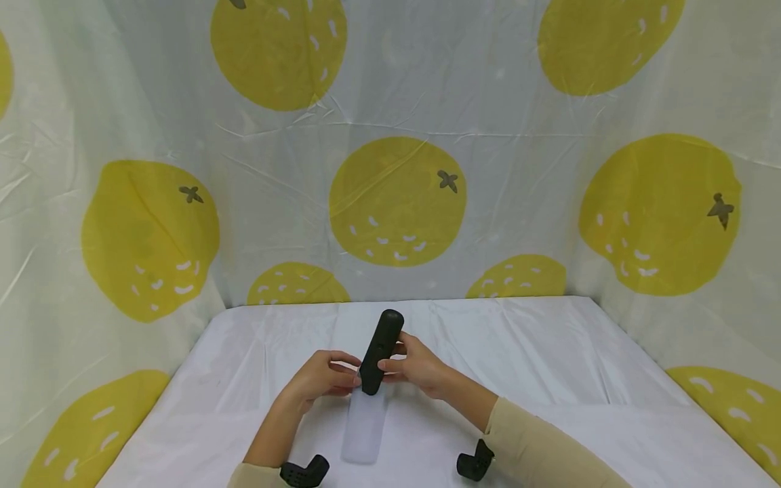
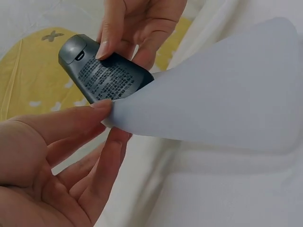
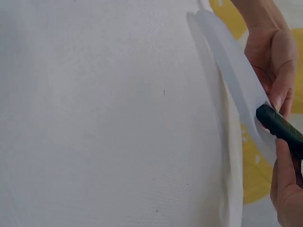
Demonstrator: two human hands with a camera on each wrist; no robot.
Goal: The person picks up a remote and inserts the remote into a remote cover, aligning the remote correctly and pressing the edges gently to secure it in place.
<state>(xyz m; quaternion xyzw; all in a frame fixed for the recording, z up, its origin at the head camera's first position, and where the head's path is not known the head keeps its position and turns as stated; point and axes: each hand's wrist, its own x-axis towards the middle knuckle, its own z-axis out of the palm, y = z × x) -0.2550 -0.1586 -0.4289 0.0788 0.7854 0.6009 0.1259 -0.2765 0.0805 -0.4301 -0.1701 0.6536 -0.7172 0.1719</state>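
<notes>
One black wrist camera point(image 1: 305, 472) sits at eight o'clock from the frosted pouch point(image 1: 364, 430), another point(image 1: 474, 462) towards half past three. The left hand point(image 1: 327, 376) pinches the pouch's mouth; the right hand's point(image 1: 417, 368) fingers clamp a black device point(image 1: 381, 349) there, pointing to one o'clock. White cloth point(image 1: 518, 352) spreads beyond to a twelve-o'clock edge, meeting lemon-printed curtain point(image 1: 518, 169).

Left hand point(image 1: 320, 376) and right hand point(image 1: 419, 368) both pinch, close together (forearms point(image 1: 272, 427) slanting inward).
</notes>
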